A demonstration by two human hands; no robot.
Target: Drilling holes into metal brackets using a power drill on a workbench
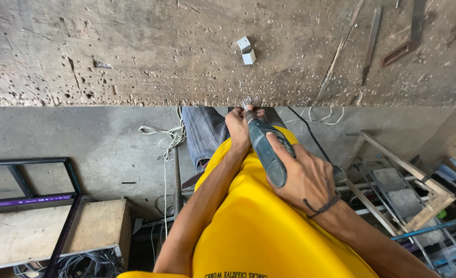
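**A:** Head view. Right hand [307, 175] is wrapped tight round a dark teal power tool [266, 152], some kind of drill or driver, with its tip pushed into the near edge of the bench [135, 56]. Left hand [238, 128] is pinched narrow right at the tip, fingers closed on something small I can't make out. What worries you here?

**B:** That left hand, mostly. It's touching the tool's nose, so if the bit skids off the bench edge it lands in the fingers. And the tip meets the edge, not the flat top, so there's little to bite into.

**A:** Only 1 hand on the tool body too.

**B:** Yeah, if it grabs, it could twist in that grip. Also look below the bench: the white cord [168, 136] hangs loose just left of the knee [202, 134]. Could snag a leg.

**A:** The 2 little white blocks [246, 50] on the bench above the tip?

**B:** Vibration might walk them about. Minor.
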